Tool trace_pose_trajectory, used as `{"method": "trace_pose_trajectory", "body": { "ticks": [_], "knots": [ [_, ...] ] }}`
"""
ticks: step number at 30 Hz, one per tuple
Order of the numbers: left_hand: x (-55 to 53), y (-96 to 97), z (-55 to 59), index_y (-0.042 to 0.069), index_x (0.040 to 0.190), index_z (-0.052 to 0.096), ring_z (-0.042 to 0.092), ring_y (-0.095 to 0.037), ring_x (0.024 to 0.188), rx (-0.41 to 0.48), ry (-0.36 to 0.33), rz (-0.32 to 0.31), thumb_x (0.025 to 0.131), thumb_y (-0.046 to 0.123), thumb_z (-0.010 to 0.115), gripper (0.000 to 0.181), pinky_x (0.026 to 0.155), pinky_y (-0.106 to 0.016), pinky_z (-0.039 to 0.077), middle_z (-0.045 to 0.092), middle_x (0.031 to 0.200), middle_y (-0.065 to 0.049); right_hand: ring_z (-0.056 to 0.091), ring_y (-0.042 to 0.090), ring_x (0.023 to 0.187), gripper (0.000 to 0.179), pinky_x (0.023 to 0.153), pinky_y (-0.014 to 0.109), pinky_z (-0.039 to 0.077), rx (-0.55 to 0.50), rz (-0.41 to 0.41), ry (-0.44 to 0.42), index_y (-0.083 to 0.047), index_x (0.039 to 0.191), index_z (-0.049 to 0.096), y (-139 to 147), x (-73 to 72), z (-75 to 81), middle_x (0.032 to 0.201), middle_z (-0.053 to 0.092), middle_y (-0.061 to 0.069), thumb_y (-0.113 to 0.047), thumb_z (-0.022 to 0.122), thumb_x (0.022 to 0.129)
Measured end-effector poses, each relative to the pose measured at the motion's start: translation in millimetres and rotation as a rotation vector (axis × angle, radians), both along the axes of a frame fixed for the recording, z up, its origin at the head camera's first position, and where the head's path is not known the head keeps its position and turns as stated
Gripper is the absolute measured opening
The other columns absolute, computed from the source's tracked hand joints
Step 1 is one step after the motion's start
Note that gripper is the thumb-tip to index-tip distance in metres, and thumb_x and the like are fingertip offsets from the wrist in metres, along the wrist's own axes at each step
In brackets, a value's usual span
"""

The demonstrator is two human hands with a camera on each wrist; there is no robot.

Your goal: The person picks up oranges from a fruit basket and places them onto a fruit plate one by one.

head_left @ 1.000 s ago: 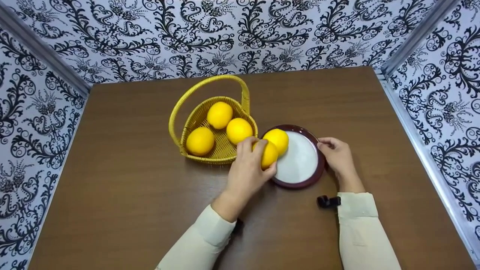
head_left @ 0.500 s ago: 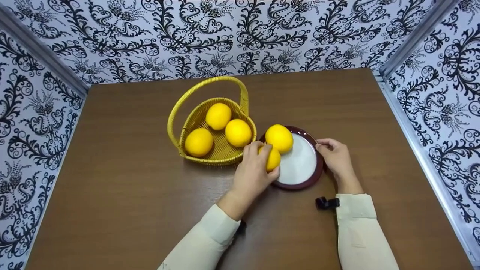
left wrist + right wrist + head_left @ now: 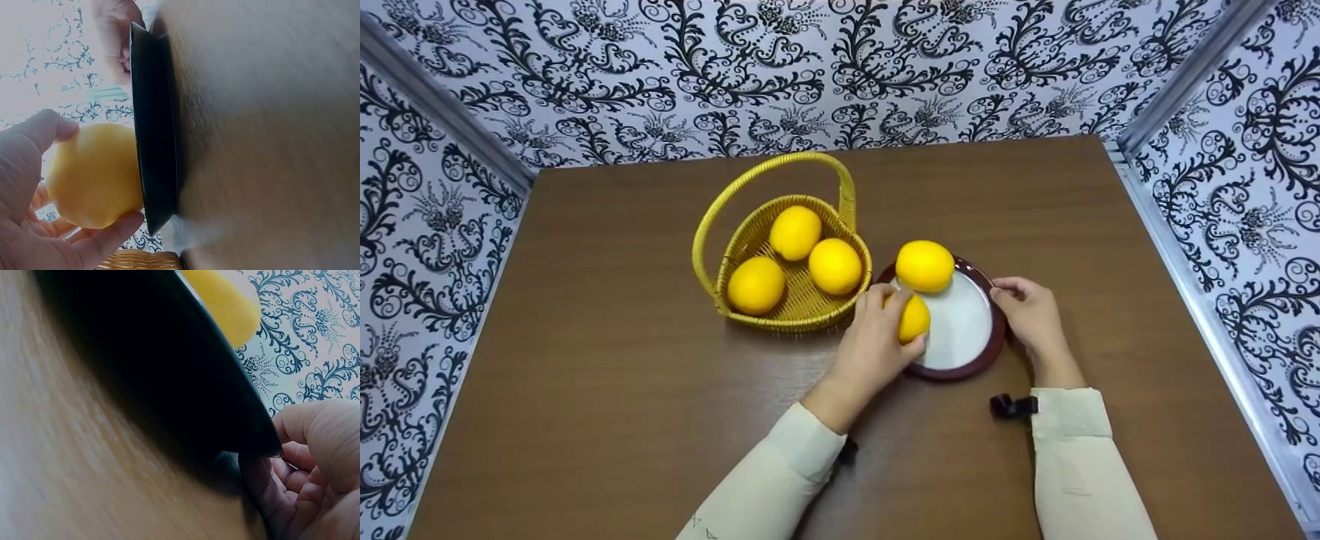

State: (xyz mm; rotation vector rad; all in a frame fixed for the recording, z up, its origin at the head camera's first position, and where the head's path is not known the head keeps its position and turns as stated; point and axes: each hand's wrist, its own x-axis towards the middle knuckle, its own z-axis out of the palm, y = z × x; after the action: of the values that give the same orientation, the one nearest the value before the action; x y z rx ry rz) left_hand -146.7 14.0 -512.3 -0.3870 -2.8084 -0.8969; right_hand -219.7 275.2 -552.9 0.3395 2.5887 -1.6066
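Observation:
My left hand [image 3: 874,341] grips a round yellow-orange fruit [image 3: 913,319] over the left part of the plate [image 3: 997,334], which has a dark red rim and a white middle. In the left wrist view, thumb and fingers curl round this fruit [image 3: 98,177], and it meets the plate's rim line. A second such fruit [image 3: 925,266] sits at the plate's far side, untouched. My right hand [image 3: 1035,319] pinches the plate's right rim; in the right wrist view its thumb and fingers [image 3: 298,419] hold the dark edge. The held fruit is partly hidden by the left fingers.
Left of the plate stands a yellow woven basket [image 3: 791,324] with a tall arched handle [image 3: 769,169]. Inside lie three similar fruits [image 3: 756,285]. The brown table [image 3: 607,405] is bounded by patterned walls [image 3: 810,75] at the back and sides.
My left hand has moved slightly right and down with its fruit, farther over the plate. The other fruit on the plate has shifted right and away. My right hand stays at the rim.

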Motion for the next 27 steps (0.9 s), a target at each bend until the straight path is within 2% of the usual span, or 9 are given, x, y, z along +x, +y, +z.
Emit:
{"method": "trace_pose_trajectory", "body": {
  "ticks": [7, 12, 20, 24, 27],
  "knots": [
    [2.5, -4.9, 10.6, 0.011, 0.144, 0.058, 0.063, -0.028, 0.118, -0.099, -0.01, -0.012, 0.09, 0.039, 0.08, 0.064, 0.089, -0.044, 0.061, 0.059, 0.135, -0.011, 0.057, 0.009, 0.087, 0.03, 0.074, 0.017, 0.048, 0.015, -0.005, 0.005, 0.003, 0.122, 0.072, -2.7, 0.7, 1.1, 0.092, 0.065, -0.003, -0.016, 0.065, 0.1],
    [5.8, -11.4, 17.7, 0.011, 0.137, 0.06, 0.063, -0.027, 0.116, -0.145, -0.002, -0.023, 0.087, 0.039, 0.083, 0.062, 0.097, -0.042, 0.057, 0.061, 0.13, -0.01, 0.058, 0.008, 0.085, 0.029, 0.073, 0.017, 0.049, 0.009, -0.011, 0.011, 0.004, 0.121, 0.073, -3.4, -0.3, 0.9, 0.089, 0.065, -0.006, -0.015, 0.066, 0.099],
    [7.3, -14.9, 19.8, 0.01, 0.134, 0.061, 0.06, -0.027, 0.118, -0.164, 0.013, -0.027, 0.088, 0.035, 0.083, 0.057, 0.099, -0.041, 0.056, 0.06, 0.13, -0.01, 0.059, 0.007, 0.086, 0.03, 0.074, 0.017, 0.05, 0.001, -0.012, 0.007, 0.004, 0.121, 0.072, -1.6, -0.8, 0.7, 0.092, 0.067, -0.003, -0.016, 0.065, 0.099],
    [6.2, -15.5, 19.2, 0.01, 0.139, 0.06, 0.058, -0.029, 0.127, -0.17, -0.004, -0.033, 0.091, 0.029, 0.081, 0.056, 0.102, -0.04, 0.056, 0.058, 0.138, -0.013, 0.059, 0.008, 0.085, 0.03, 0.074, 0.017, 0.05, 0.001, -0.016, 0.0, 0.003, 0.122, 0.073, -1.6, -0.6, 1.6, 0.091, 0.066, -0.004, -0.016, 0.065, 0.099],
    [4.9, -16.8, 17.5, 0.011, 0.141, 0.06, 0.055, -0.03, 0.134, -0.182, 0.01, -0.041, 0.092, 0.024, 0.079, 0.054, 0.106, -0.039, 0.054, 0.057, 0.142, -0.013, 0.058, 0.008, 0.086, 0.03, 0.074, 0.017, 0.05, 0.005, -0.014, -0.003, 0.002, 0.122, 0.072, -1.7, -0.6, 1.9, 0.091, 0.066, -0.003, -0.017, 0.065, 0.1]
  ]
}}
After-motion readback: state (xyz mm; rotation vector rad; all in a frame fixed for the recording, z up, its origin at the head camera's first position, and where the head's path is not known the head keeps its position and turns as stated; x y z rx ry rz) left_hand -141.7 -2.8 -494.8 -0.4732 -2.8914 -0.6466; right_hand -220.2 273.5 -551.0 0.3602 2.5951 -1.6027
